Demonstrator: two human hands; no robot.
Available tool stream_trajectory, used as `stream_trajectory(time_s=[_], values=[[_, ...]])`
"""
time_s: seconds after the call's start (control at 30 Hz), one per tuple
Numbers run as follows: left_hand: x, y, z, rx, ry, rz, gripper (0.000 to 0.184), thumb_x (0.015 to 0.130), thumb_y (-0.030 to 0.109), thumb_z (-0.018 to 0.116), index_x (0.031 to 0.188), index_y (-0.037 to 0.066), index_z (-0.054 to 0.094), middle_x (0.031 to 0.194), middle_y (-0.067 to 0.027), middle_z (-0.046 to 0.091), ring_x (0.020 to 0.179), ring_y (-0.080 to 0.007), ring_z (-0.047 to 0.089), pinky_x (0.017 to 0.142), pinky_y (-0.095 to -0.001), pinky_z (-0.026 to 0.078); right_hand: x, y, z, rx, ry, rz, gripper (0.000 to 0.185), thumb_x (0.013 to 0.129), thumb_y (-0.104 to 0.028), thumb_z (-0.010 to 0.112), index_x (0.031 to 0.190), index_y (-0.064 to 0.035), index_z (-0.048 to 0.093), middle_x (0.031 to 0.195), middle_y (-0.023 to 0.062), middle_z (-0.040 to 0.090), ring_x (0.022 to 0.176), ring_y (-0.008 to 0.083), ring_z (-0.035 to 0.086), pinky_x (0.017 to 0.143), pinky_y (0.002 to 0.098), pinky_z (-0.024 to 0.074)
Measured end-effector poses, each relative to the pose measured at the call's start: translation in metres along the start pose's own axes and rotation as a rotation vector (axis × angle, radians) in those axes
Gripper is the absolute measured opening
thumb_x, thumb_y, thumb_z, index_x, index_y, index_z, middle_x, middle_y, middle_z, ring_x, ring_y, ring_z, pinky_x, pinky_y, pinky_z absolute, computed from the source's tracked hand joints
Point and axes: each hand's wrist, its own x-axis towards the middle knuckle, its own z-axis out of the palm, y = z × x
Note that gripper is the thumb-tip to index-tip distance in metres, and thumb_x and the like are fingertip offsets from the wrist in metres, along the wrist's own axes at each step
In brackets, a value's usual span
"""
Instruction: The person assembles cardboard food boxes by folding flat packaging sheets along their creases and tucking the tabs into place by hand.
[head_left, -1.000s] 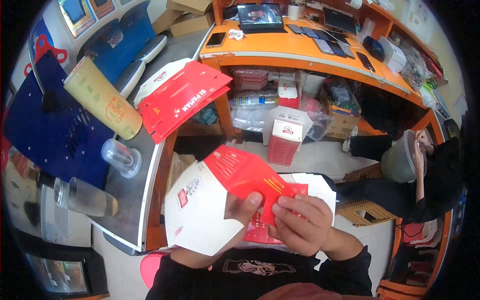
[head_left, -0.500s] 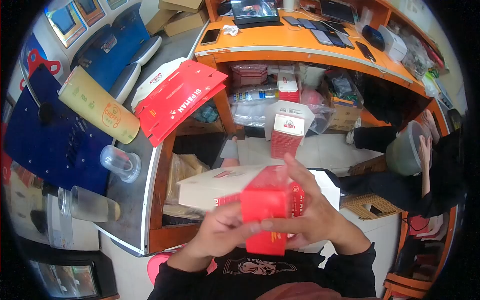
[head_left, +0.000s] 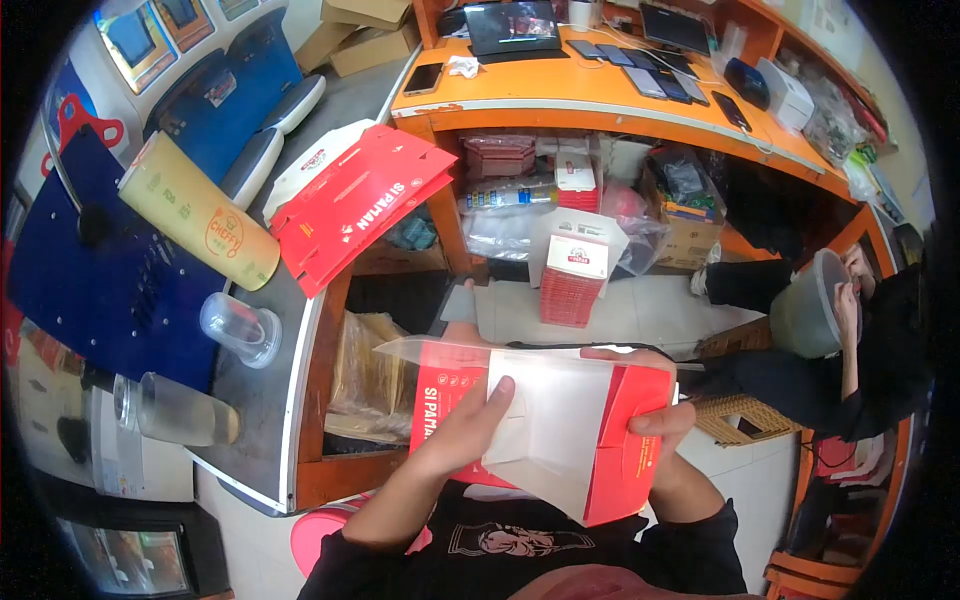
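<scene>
Between my hands is a partly folded red cardboard box whose white inside faces up at me. With my left hand, I grip its left wall, the thumb pressed along the white inner side. My right hand closes on the red right-hand wall and flaps, thumb on the outer face. Most of the right fingers are hidden behind the cardboard. Red cardboard printed "SI PAMAN" shows left of my left hand; I cannot tell whether it belongs to the same box.
Flat red box blanks lie on the grey counter beside a large cup and clear plastic containers. A stack of folded boxes stands on the floor ahead. At right, another person holds a clear tub.
The box has turned so that its white inside now faces me. My hands have moved apart, from together on the red side to opposite sides of the box.
</scene>
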Motion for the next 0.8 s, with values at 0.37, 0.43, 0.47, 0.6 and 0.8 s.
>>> stream_trajectory(time_s=[0.37, 0.43, 0.47, 0.6, 0.8], values=[[0.004, 0.006, -0.024, 0.31, 0.038, 0.397, 0.043, 0.102, 0.011, 0.052, 0.143, -0.002, 0.047, 0.129, -0.0119, 0.06, 0.126, -0.0184, 0.053, 0.108, -0.0348, 0.041, -0.023, -0.01, -0.043, -0.117, 0.094, 0.781, 0.083, 0.075, -0.004, 0.081, 0.14, -0.0078, 0.03, 0.137, 0.0223, 0.054, 0.122, 0.0244, 0.058, 0.104, 0.0394, 0.0478], [0.004, 0.02, -0.032, 0.257, -0.115, 0.396, 0.049, 0.099, 0.005, 0.057, 0.146, 0.0, 0.043, 0.127, -0.0101, 0.061, 0.125, -0.0154, 0.052, 0.105, -0.0325, 0.043, -0.021, -0.01, -0.05, 0.026, 0.025, 0.78, 0.091, 0.078, -0.011, 0.082, 0.148, -0.0066, 0.024, 0.14, 0.0206, 0.051, 0.127, 0.0253, 0.055, 0.105, 0.0397, 0.0467], [0.007, 0.025, -0.037, 0.278, -0.207, 0.448, 0.052, 0.098, 0.003, 0.059, 0.147, 0.0, 0.042, 0.126, -0.0097, 0.061, 0.125, -0.0147, 0.052, 0.105, -0.0316, 0.043, -0.02, -0.011, -0.057, 0.09, -0.007, 0.771, 0.095, 0.08, -0.015, 0.082, 0.151, -0.006, 0.021, 0.142, 0.0198, 0.05, 0.13, 0.0258, 0.053, 0.106, 0.0398, 0.0461], [0.01, 0.021, -0.035, 0.36, -0.281, 0.443, 0.067, 0.088, -0.004, 0.069, 0.148, 0.004, 0.041, 0.14, -0.0094, 0.052, 0.127, -0.0129, 0.052, 0.101, -0.0305, 0.047, -0.035, -0.002, -0.076, 0.103, -0.16, 0.849, 0.075, 0.08, -0.015, 0.078, 0.145, -0.004, 0.042, 0.14, 0.0125, 0.052, 0.129, 0.0247, 0.052, 0.106, 0.0389, 0.0445], [0.0, 0.032, -0.032, 0.387, -0.608, 0.402, 0.151, 0.048, 0.037, 0.102, 0.159, 0.001, 0.006, 0.159, -0.0222, 0.017, 0.149, -0.0368, 0.021, 0.121, -0.0447, 0.024, -0.059, -0.006, -0.076, 0.38, 0.281, 1.079, 0.065, 0.082, -0.006, 0.071, 0.14, -0.0002, 0.044, 0.131, 0.0107, 0.059, 0.117, 0.0182, 0.059, 0.101, 0.0348, 0.048]])
